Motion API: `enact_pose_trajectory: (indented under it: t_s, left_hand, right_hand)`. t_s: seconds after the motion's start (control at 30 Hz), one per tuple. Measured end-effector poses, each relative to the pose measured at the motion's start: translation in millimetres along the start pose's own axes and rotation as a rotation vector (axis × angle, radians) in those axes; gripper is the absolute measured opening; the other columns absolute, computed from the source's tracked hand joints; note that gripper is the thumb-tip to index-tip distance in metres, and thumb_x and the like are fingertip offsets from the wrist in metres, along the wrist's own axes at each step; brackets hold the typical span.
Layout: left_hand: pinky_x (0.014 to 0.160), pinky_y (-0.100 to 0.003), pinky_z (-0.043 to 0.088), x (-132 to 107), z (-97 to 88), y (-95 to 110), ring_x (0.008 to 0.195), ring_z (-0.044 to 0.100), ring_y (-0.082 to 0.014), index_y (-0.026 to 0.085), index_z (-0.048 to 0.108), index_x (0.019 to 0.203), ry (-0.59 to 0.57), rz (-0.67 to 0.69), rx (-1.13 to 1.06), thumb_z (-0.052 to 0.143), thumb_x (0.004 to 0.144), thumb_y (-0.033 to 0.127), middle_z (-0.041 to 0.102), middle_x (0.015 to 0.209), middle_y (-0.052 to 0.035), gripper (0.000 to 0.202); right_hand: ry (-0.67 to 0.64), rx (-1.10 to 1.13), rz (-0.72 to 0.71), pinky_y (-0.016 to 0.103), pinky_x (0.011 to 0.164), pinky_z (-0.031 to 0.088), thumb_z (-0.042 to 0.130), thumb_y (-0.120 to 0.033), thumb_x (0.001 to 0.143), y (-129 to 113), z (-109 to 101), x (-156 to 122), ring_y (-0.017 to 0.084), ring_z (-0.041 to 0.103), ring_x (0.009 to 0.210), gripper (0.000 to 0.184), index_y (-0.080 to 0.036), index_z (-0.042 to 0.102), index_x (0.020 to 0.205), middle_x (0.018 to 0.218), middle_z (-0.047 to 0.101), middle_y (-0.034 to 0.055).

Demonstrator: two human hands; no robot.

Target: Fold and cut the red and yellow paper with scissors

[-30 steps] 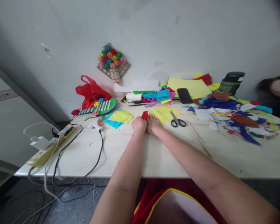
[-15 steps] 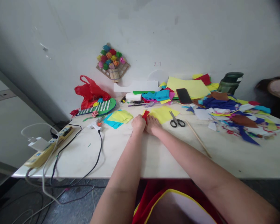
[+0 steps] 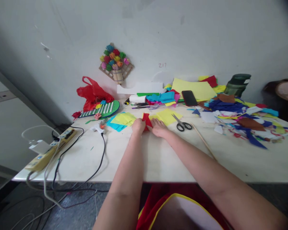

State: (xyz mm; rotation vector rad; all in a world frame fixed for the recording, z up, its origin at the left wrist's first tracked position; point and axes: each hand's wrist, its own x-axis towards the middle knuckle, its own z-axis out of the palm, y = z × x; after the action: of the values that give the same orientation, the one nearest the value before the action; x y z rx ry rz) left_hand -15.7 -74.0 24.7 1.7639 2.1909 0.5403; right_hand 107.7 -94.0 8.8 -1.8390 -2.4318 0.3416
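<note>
A small folded piece of red crepe paper (image 3: 147, 121) is between my two hands, just above the white tabletop. My left hand (image 3: 138, 126) is closed on its left edge. At its lower right edge, my right hand (image 3: 159, 127) grips the paper low down near the thumb, while its other fingers stretch forward over the yellow paper (image 3: 169, 116). Scissors (image 3: 182, 124) with black handles lie partly open to the right of that hand. Yellow sheets (image 3: 124, 119) rest on blue paper (image 3: 116, 125) left of my left hand.
A glue gun (image 3: 99, 127) with its cord lies on the left, near a power strip (image 3: 48, 153). A wooden stick (image 3: 204, 142) is beside my right forearm. Paper scraps (image 3: 249, 123) are heaped at right. A phone (image 3: 189, 98) and a bottle (image 3: 237, 84) are behind.
My hands have moved slightly apart, the left one leftward. More of the red crepe paper shows between them, spread wider. The scissors have shifted a little to the right.
</note>
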Motion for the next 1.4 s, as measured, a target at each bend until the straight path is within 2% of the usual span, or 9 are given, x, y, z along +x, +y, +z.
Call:
enact_pose_trajectory:
  t_s: [0.23, 0.6, 0.83, 1.03, 1.4]
  left_hand:
    - [0.076, -0.028, 0.043, -8, 0.1, 6, 0.096, 0.059, -0.0221, 0.018, 0.065, 0.095, 0.086, 0.006, 0.008, 0.044, 0.078, 0.030, 0.064, 0.101, -0.0118, 0.029]
    - [0.079, -0.033, 0.043, -18, 6.9, 23, 0.098, 0.058, -0.0249, 0.015, 0.061, 0.102, 0.075, -0.164, -0.070, 0.044, 0.079, 0.029, 0.062, 0.106, -0.0161, 0.032]
    - [0.081, -0.035, 0.042, -23, 9.7, 30, 0.098, 0.058, -0.0263, 0.014, 0.060, 0.100, 0.116, -0.154, -0.049, 0.043, 0.079, 0.042, 0.062, 0.104, -0.0169, 0.039]
    - [0.079, -0.034, 0.042, -19, 13.5, 25, 0.096, 0.059, -0.0247, 0.016, 0.059, 0.101, 0.139, -0.115, 0.002, 0.046, 0.078, 0.040, 0.063, 0.103, -0.0154, 0.035]
    - [0.077, -0.032, 0.043, -17, 11.3, 23, 0.095, 0.059, -0.0249, 0.017, 0.064, 0.098, 0.120, -0.125, 0.006, 0.052, 0.074, 0.046, 0.064, 0.102, -0.0141, 0.039]
  right_hand:
    - [0.016, -0.041, -0.015, 0.038, 0.107, 0.005, 0.011, -0.052, 0.087, -2, 1, -4, 0.023, 0.004, 0.135, 0.070, -0.007, 0.015, 0.141, 0.148, 0.007, 0.0103]
    - [0.031, -0.031, -0.017, 0.038, 0.107, 0.005, 0.016, -0.047, 0.087, -1, 5, -1, 0.024, 0.005, 0.135, 0.067, -0.007, 0.016, 0.141, 0.148, 0.008, 0.0098]
    - [0.014, -0.053, 0.001, 0.040, 0.108, 0.004, 0.019, -0.039, 0.087, -2, 7, 3, 0.024, 0.004, 0.135, 0.063, -0.009, 0.012, 0.142, 0.149, 0.006, 0.0085]
    - [0.044, -0.032, -0.018, 0.040, 0.108, 0.004, 0.017, -0.041, 0.087, -2, 7, -1, 0.025, 0.004, 0.135, 0.064, -0.007, 0.015, 0.141, 0.148, 0.008, 0.0103]
    - [0.039, -0.014, -0.001, 0.039, 0.108, 0.004, 0.018, -0.045, 0.087, -3, 5, -2, 0.024, 0.004, 0.135, 0.067, -0.006, 0.014, 0.141, 0.148, 0.007, 0.0106]
